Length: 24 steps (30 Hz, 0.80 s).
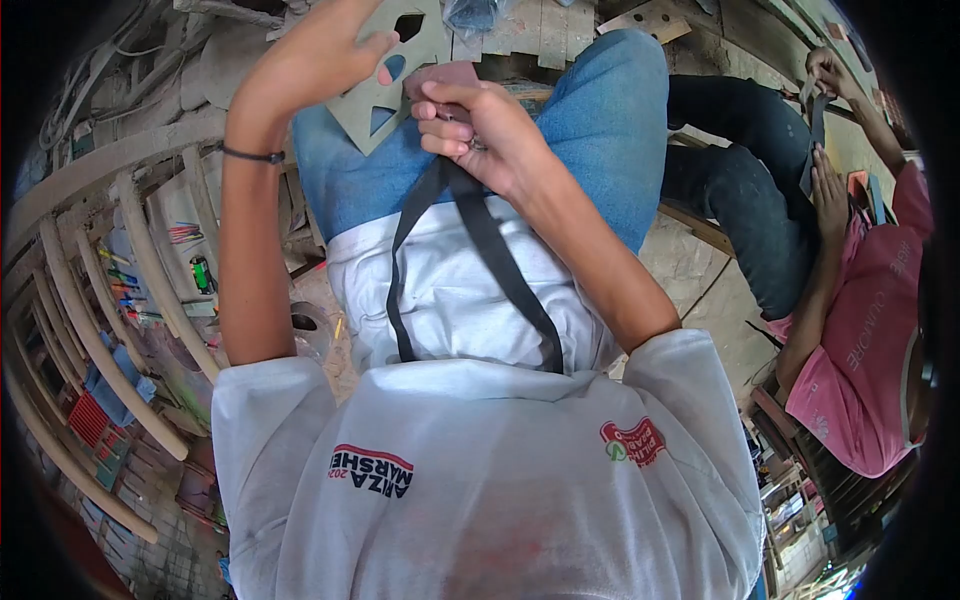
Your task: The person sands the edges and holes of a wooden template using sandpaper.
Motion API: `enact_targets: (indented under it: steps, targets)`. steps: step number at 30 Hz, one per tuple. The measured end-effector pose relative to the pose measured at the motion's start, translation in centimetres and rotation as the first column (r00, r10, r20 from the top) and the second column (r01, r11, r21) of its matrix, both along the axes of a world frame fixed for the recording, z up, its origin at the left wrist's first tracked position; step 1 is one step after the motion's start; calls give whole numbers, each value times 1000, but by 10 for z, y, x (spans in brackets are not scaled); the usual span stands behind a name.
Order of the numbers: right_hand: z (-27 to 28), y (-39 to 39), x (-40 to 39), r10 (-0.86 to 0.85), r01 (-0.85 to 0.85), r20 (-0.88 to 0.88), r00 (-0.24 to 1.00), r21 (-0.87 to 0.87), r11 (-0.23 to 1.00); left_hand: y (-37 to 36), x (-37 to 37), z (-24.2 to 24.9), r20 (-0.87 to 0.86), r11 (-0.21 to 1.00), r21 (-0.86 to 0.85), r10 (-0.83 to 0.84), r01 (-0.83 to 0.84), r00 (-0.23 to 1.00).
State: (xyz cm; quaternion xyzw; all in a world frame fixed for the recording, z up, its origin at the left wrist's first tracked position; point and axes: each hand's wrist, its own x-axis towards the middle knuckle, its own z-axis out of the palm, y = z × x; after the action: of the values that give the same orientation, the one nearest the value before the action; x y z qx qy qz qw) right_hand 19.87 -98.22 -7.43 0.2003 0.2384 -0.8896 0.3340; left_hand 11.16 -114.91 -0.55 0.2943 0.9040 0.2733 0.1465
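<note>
At the top of the head view, my left hand [330,45] grips a flat grey-green panel [357,118] with several cut-out holes. Part of this hand runs off the upper edge. The panel is tilted over my left thigh. My right hand [485,130] is closed, its fingers curled around a reddish-brown sheet [445,76] that looks like sandpaper and lies against the panel's right side. A black strap [490,235] loops down from my neck, and its far end disappears beneath my right hand.
On the right sits a person in a pink shirt [870,340], both hands at a dark strip [816,130]. Curved wooden slats [150,270] stand at my left. Ahead lie wooden boards [540,30] and a clear plastic bag [470,14].
</note>
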Motion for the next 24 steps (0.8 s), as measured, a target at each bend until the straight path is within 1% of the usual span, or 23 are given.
enact_targets:
  steps: [1,2,3,4,5,7,8,9,11,13,14,16,17,18,19,20,21,22,24]
  targets:
    - [-2,-1,1,-1,1,5,1000,-2,1000,0,4,3,5,1000,14,7,-7,1000]
    - [-5,-3,2,-98,108,65,993,-165,980,0,8,6,10,1000,13,6,-6,1000]
    - [-6,-5,1,-181,216,136,974,-318,923,1,11,8,-10,1000,17,23,-23,1000]
    - [-7,-5,1,-310,346,161,937,-306,887,1,12,11,-32,999,20,41,-41,999]
    - [-8,0,-2,-310,346,163,937,-308,886,1,15,13,-31,999,17,41,-41,999]
    - [-7,14,-13,-501,514,142,854,-384,767,3,20,17,36,996,-4,91,-91,995]
    - [-15,12,-14,-447,428,36,894,-366,826,6,23,20,39,996,-2,87,-87,995]
    - [-6,2,-5,-438,433,4,899,-151,888,9,25,23,42,995,-7,102,-102,994]
    - [12,-15,13,-420,420,-3,907,-60,906,11,23,23,39,994,-11,112,-111,993]
    - [8,-19,17,-393,394,21,919,-52,918,5,21,15,-14,989,-35,146,-146,989]
    - [2,-20,17,-337,338,37,941,-32,941,1,22,13,-10,988,-42,148,-148,989]
    - [3,-23,18,-233,235,97,968,-16,972,-5,18,10,100,979,-54,202,-198,974]
    - [0,-22,16,-237,240,97,967,-15,971,-11,15,2,100,980,-54,198,-193,975]
    - [-4,-20,9,-258,267,92,962,-96,959,-14,14,-5,-25,992,77,100,-98,995]
    - [-7,-19,2,-277,289,88,957,-179,941,-18,13,-11,-164,981,192,18,14,986]
    - [-11,-16,-5,-363,366,47,930,-140,920,-23,15,-16,-164,982,189,21,11,986]
    - [-13,-11,-10,-366,381,106,925,-241,893,-18,22,-10,86,973,153,158,-170,984]
    - [-15,-17,-3,-356,368,95,930,-218,904,-17,25,-6,319,939,76,294,-334,901]
    - [-12,-23,6,-350,359,81,933,-193,913,-19,25,-8,289,942,57,301,-330,909]
